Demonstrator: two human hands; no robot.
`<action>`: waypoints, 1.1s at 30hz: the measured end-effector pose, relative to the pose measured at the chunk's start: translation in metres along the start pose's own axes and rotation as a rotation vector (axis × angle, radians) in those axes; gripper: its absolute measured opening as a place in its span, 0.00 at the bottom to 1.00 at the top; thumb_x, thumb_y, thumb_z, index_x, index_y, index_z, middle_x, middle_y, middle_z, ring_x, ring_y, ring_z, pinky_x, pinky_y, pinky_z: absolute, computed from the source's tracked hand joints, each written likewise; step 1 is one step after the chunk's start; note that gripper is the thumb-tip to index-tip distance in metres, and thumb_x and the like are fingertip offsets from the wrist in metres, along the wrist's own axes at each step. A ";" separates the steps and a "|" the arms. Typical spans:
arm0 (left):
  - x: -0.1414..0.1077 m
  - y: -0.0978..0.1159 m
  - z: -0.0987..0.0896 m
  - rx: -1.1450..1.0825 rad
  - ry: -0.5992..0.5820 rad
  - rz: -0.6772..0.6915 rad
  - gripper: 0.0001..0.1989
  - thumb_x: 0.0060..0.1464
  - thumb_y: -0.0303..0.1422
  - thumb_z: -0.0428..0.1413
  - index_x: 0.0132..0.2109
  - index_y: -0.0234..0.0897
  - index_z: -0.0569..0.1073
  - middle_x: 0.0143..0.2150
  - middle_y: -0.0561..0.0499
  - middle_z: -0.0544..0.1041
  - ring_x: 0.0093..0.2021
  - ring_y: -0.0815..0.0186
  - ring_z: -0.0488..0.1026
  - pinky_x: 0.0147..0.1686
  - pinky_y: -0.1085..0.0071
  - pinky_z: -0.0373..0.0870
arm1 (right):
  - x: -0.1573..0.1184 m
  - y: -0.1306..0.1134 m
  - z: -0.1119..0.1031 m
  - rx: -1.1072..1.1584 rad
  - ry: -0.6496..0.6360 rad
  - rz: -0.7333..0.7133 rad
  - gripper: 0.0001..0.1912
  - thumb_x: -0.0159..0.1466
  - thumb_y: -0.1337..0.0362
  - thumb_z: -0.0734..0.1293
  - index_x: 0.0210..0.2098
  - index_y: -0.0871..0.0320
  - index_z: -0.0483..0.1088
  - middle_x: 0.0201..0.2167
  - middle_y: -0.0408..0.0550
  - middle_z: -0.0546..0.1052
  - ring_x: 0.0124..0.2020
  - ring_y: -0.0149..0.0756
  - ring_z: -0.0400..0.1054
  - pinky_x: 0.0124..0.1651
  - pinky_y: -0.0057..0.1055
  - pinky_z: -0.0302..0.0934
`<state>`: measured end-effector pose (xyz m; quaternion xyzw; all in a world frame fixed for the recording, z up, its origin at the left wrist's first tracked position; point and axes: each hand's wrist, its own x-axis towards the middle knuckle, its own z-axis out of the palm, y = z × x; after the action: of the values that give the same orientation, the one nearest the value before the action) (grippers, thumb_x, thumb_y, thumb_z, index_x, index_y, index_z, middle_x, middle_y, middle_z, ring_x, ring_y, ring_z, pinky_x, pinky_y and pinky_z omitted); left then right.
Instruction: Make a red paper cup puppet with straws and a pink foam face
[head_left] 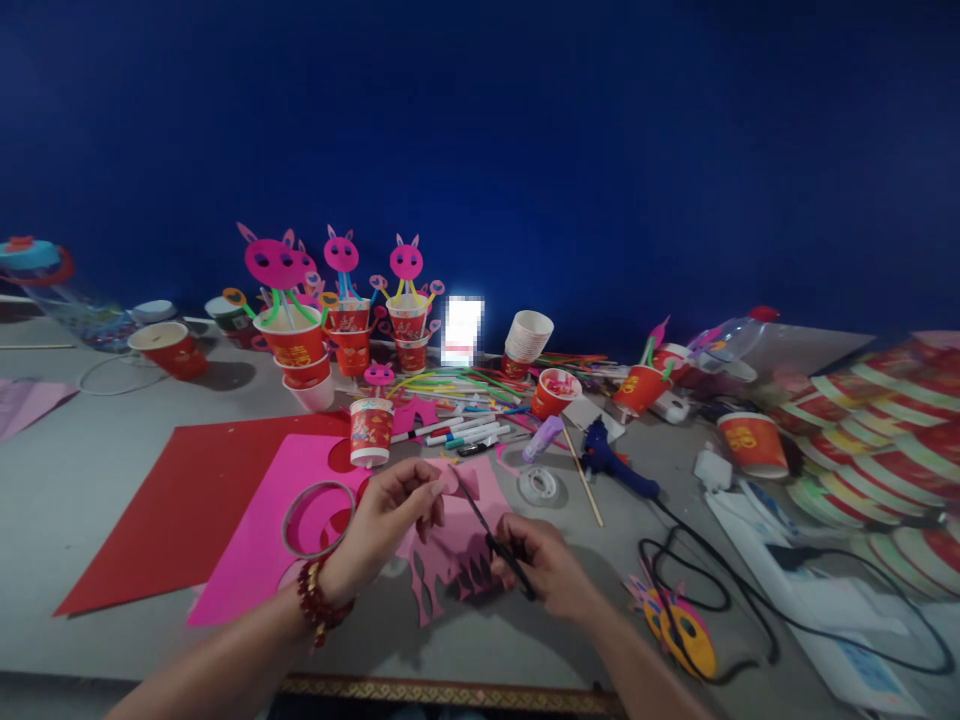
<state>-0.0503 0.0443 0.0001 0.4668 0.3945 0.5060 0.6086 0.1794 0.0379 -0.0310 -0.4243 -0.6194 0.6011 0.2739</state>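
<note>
My left hand (405, 502), a beaded bracelet at its wrist, pinches a small piece of pink paper (459, 482). In my right hand (541, 562) is a pair of dark scissors (511, 568), its blades pointing up and left to that piece. Whether the blades are apart is too small to tell. Below both hands lies a larger light pink sheet (457, 555) with jagged cut edges. A roll of tape (319, 520) sits left of my left hand, on a bright pink sheet (247, 540). A clear tape roll (538, 486) rests beyond my right hand.
A red sheet (142, 540) lies at left. Behind stand paper cups (371, 432) with pink animal figures (406, 263), markers (469, 434) and colored sticks (442, 385). To the right are a blue glue gun (615, 462), its black cable (720, 555) and a pile of stacked cups (885, 430).
</note>
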 end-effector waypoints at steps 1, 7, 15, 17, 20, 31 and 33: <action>0.000 0.000 0.001 -0.005 -0.012 -0.008 0.14 0.58 0.43 0.60 0.35 0.35 0.71 0.23 0.55 0.75 0.20 0.74 0.67 0.21 0.78 0.65 | 0.000 0.000 0.000 -0.001 0.000 0.005 0.25 0.56 0.47 0.73 0.24 0.55 0.57 0.19 0.36 0.63 0.20 0.26 0.55 0.23 0.23 0.49; 0.000 0.004 0.006 0.067 -0.009 -0.033 0.18 0.57 0.46 0.60 0.32 0.34 0.71 0.22 0.53 0.75 0.17 0.74 0.66 0.19 0.77 0.63 | -0.001 -0.004 0.002 0.004 -0.010 0.020 0.24 0.55 0.50 0.73 0.23 0.54 0.56 0.18 0.35 0.62 0.20 0.27 0.56 0.23 0.23 0.50; -0.004 0.001 0.008 0.179 -0.056 -0.018 0.19 0.58 0.47 0.58 0.30 0.35 0.69 0.20 0.54 0.74 0.17 0.74 0.66 0.18 0.79 0.62 | 0.000 -0.004 0.004 0.003 -0.001 0.004 0.26 0.52 0.45 0.74 0.23 0.54 0.56 0.19 0.35 0.60 0.21 0.27 0.52 0.23 0.24 0.49; -0.004 0.001 0.008 0.182 -0.057 -0.020 0.19 0.58 0.47 0.59 0.30 0.36 0.69 0.20 0.55 0.74 0.16 0.74 0.67 0.17 0.79 0.63 | 0.000 -0.004 0.004 -0.024 0.003 -0.016 0.28 0.53 0.42 0.73 0.23 0.54 0.56 0.20 0.35 0.59 0.22 0.27 0.51 0.23 0.25 0.48; -0.004 0.003 0.009 0.172 -0.051 -0.026 0.19 0.57 0.47 0.59 0.30 0.36 0.69 0.19 0.55 0.74 0.16 0.74 0.67 0.17 0.78 0.64 | 0.000 -0.005 0.003 -0.071 -0.007 -0.055 0.30 0.55 0.37 0.70 0.23 0.55 0.56 0.20 0.35 0.58 0.22 0.27 0.49 0.24 0.25 0.45; -0.001 0.002 0.005 0.089 -0.027 -0.037 0.19 0.55 0.47 0.61 0.30 0.35 0.69 0.20 0.55 0.74 0.15 0.76 0.66 0.17 0.80 0.64 | 0.001 -0.004 0.004 0.034 -0.023 -0.019 0.31 0.53 0.36 0.71 0.23 0.55 0.56 0.19 0.36 0.61 0.20 0.26 0.51 0.23 0.24 0.47; -0.001 0.001 0.003 0.084 -0.022 -0.034 0.19 0.56 0.46 0.61 0.31 0.34 0.70 0.20 0.55 0.74 0.15 0.76 0.65 0.17 0.80 0.64 | 0.001 -0.003 0.004 0.068 -0.023 0.004 0.31 0.53 0.36 0.72 0.24 0.55 0.56 0.19 0.35 0.61 0.20 0.26 0.52 0.22 0.24 0.48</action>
<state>-0.0472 0.0431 0.0015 0.4905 0.4167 0.4735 0.6013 0.1751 0.0367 -0.0289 -0.4090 -0.6009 0.6273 0.2795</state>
